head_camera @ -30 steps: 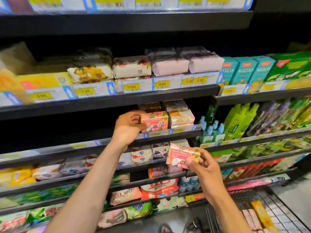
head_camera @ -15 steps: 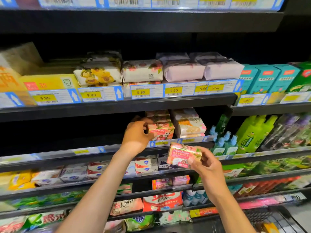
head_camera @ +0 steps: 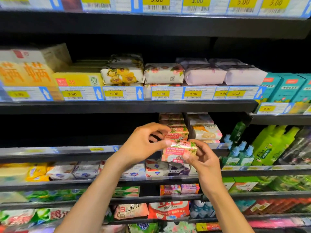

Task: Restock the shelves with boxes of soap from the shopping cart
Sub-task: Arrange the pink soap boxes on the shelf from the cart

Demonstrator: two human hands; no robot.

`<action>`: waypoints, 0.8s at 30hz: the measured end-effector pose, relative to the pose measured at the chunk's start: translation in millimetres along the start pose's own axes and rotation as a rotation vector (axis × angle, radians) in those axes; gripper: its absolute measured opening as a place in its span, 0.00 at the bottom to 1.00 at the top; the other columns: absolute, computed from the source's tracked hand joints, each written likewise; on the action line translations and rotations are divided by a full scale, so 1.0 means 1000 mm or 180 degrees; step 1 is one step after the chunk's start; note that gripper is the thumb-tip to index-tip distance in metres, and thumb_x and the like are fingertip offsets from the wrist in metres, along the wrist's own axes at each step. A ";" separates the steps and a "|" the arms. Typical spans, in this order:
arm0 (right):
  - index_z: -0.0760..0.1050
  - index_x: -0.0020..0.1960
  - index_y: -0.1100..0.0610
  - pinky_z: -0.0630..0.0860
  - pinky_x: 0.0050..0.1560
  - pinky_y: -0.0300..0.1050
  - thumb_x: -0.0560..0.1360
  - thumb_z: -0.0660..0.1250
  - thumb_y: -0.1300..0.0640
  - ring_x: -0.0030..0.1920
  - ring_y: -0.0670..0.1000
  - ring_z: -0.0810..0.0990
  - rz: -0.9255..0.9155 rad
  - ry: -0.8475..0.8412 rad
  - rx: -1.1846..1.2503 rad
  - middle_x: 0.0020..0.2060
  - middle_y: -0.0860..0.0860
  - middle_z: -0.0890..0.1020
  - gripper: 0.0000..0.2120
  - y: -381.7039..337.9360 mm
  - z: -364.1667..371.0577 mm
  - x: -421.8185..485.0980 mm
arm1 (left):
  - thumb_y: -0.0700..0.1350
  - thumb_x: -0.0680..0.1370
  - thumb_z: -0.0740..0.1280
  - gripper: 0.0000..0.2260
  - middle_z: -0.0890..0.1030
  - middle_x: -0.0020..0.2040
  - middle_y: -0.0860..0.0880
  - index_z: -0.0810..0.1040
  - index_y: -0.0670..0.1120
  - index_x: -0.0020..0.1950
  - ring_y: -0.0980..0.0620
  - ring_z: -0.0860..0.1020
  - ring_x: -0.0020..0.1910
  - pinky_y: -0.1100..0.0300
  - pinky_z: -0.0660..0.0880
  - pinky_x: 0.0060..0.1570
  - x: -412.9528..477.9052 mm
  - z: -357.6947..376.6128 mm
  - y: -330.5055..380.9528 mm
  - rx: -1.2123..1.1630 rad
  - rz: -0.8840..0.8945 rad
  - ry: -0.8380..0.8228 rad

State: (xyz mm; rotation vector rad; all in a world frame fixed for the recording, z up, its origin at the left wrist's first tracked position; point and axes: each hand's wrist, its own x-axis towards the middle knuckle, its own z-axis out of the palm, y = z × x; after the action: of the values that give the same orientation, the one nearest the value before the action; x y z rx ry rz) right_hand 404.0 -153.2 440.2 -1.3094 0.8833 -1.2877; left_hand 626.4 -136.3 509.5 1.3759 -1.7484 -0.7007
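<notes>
The right hand [head_camera: 204,161] has a pink Goat Soap box [head_camera: 175,151] pinched by its right end, thumb on the printed front and fingers curled over the top, so the box sits lengthwise in front of the shelving with its label facing out. The left hand [head_camera: 141,145] is just to the left of that grip. Its thumb meets the box's left end and its other fingers are hooked above it, but I cannot tell whether it is actually gripping the box or only touching it.

Directly behind and a little above the held box, a stack of matching Goat Soap boxes [head_camera: 176,132] sits on the shelf [head_camera: 67,151], close to the left hand's fingertips. To the right of the grip, beside that stack, are peach-patterned soap packs [head_camera: 206,132], and farther right stand blue-capped bottles [head_camera: 239,155] and bright green bottles [head_camera: 269,145]. To the left of the grip that same shelf level looks dark.

Just under the grip, on the next level down, a purple LUX box [head_camera: 178,170] sits among other small soap boxes. Above the grip, floral paper-wrapped soaps [head_camera: 163,73] line the higher shelf over yellow 9.90 price tags [head_camera: 160,94].
</notes>
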 end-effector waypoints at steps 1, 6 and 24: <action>0.78 0.64 0.54 0.81 0.50 0.38 0.68 0.77 0.59 0.55 0.45 0.85 -0.0068 -0.0012 0.0010 0.53 0.43 0.86 0.25 -0.002 0.007 0.001 | 0.53 0.73 0.77 0.21 0.81 0.56 0.59 0.79 0.57 0.64 0.59 0.80 0.55 0.62 0.79 0.53 -0.005 -0.003 0.002 0.0049 -0.0012 -0.0142; 0.76 0.66 0.49 0.80 0.56 0.39 0.69 0.78 0.54 0.59 0.45 0.83 -0.0372 -0.0080 -0.0127 0.56 0.43 0.85 0.27 -0.006 0.039 0.009 | 0.45 0.71 0.79 0.20 0.84 0.52 0.60 0.82 0.55 0.61 0.62 0.82 0.52 0.66 0.79 0.50 -0.010 -0.026 -0.001 0.0072 0.0047 0.0128; 0.77 0.69 0.58 0.73 0.67 0.54 0.81 0.66 0.49 0.66 0.56 0.74 -0.2403 -0.0392 -0.3360 0.64 0.53 0.77 0.20 0.086 0.011 0.011 | 0.32 0.74 0.74 0.17 0.82 0.52 0.47 0.80 0.49 0.57 0.50 0.82 0.50 0.56 0.83 0.45 0.052 -0.074 -0.084 -0.0077 -0.0352 0.0187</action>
State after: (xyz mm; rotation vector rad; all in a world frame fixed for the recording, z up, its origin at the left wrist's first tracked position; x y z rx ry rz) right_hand 430.7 -177.3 360.3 -2.7141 1.0675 -1.2708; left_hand 728.0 -205.3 493.9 1.4709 -1.6227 -0.7316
